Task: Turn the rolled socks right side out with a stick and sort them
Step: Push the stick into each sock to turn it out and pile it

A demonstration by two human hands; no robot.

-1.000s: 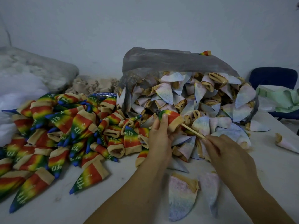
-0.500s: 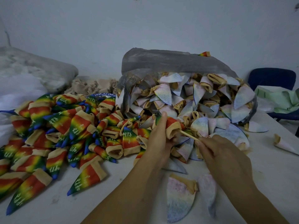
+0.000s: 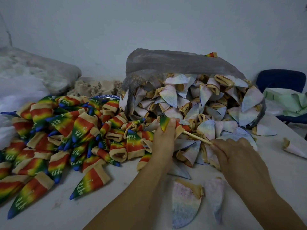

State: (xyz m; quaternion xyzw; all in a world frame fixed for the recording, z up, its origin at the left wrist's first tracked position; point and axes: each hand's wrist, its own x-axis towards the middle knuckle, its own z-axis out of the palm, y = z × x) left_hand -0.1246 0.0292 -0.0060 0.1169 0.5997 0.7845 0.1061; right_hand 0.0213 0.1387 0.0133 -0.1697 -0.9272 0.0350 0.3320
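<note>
One sock (image 3: 167, 124) is in work: my left hand (image 3: 163, 141) is closed around it, thumb pressed on its rainbow side, just in front of the bag's mouth. My right hand (image 3: 239, 156) pinches the near end of the stick (image 3: 196, 137), whose far end goes into the sock's tan cuff. I judge the turning step nearly finished, since the colours already show outside.

Left of my hands lies the rainbow pile (image 3: 66, 138) of turned socks. The pale socks (image 3: 199, 103), not yet turned, spill from the grey plastic bag (image 3: 174, 62) at the far right, and two more pale ones (image 3: 186, 203) lie near me on the white table (image 3: 116, 196).

Next, I think, the stick must slide out straight, so the cuff does not drag back inside, and then the sock goes left onto the rainbow pile.
</note>
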